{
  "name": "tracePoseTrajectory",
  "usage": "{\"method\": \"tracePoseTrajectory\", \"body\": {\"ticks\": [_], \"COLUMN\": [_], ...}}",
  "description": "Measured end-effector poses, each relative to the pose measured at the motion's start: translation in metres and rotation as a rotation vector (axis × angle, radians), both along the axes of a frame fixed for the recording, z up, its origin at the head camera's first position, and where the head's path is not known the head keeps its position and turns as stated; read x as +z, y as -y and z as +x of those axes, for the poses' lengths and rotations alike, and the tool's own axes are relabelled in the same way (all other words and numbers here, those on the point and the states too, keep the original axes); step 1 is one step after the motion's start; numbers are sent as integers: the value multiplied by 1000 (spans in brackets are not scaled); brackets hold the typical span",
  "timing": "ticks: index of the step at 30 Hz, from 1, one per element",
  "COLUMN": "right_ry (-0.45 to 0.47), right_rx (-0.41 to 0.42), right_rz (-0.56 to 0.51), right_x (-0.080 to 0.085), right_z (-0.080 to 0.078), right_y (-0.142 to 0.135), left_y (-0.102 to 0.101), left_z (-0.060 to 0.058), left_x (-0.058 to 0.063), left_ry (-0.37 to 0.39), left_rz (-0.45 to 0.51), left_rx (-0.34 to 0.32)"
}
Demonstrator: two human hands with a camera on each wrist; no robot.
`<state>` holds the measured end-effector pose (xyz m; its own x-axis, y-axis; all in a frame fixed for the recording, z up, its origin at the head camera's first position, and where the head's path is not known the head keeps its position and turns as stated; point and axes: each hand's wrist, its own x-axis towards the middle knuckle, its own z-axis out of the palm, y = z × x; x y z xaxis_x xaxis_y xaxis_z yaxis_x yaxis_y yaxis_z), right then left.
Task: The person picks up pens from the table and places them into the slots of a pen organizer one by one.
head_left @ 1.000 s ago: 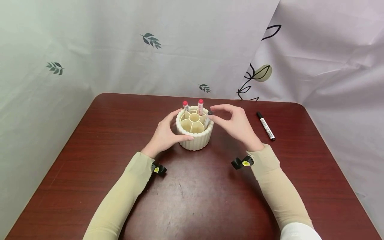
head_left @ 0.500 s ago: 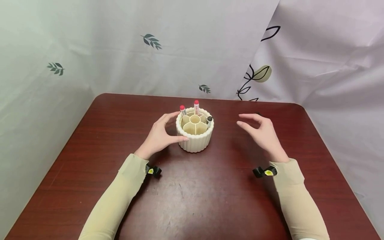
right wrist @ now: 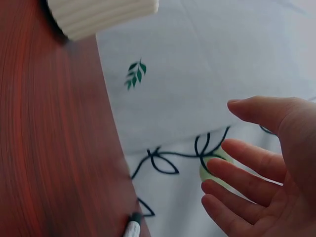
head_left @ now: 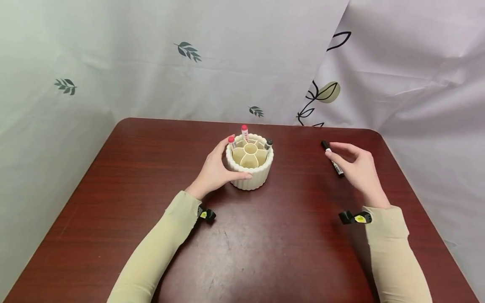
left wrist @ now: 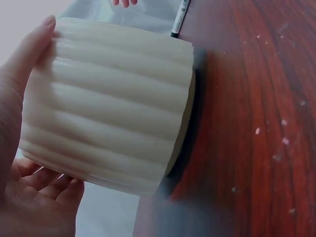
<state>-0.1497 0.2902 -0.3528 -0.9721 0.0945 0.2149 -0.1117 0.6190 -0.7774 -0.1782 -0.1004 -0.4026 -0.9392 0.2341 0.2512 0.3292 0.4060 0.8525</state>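
Observation:
A cream ribbed pen holder (head_left: 258, 177) with petal-shaped compartments stands on the table. My left hand (head_left: 213, 171) grips its left side, thumb across the front wall and fingers behind; the left wrist view shows this hold from close by. Two red-capped markers stand in the holder, one marker (head_left: 245, 133) at the back and another marker (head_left: 232, 142) at the left. A black-capped marker (head_left: 268, 145) leans in a right compartment. Over to the right, my right hand (head_left: 359, 169) hovers with parted thumb and fingers, overlapping a black-and-white marker (head_left: 337, 167) lying on the table.
The dark red wooden table (head_left: 288, 235) ends at a pale cloth backdrop (head_left: 219, 84) with leaf prints, which hangs behind and at both sides. Black wrist cameras sit on both sleeves.
My right hand has let go of the black-capped marker in the holder and moved right to the lying marker. The holder has turned slightly counterclockwise under my left hand.

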Motion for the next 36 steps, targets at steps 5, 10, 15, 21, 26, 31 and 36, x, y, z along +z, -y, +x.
{"method": "tracePoseTrajectory", "body": {"ticks": [5, 10, 15, 21, 26, 31, 36], "right_ry": [11, 48, 82, 114, 129, 107, 89], "right_rx": [-37, -56, -65, -58, -51, -37, -69], "right_rz": [33, 96, 166, 225, 260, 287, 301], "right_x": [-1, -9, -20, -34, -42, -50, -57], "right_z": [1, 1, -1, -3, -7, -13, -15], "right_y": [-14, -26, -38, -46, -47, -43, -41], "left_y": [-1, 3, 6, 7, 7, 7, 7], "left_z": [0, -1, -2, -2, -2, -1, -1], "left_x": [1, 1, -1, -2, 0, 1, 0], "left_ry": [11, 7, -9, -13, -23, -25, 0], "left_rz": [-19, 8, 70, 102, 124, 123, 135], "left_rx": [22, -16, -67, -77, -74, -60, -71]}}
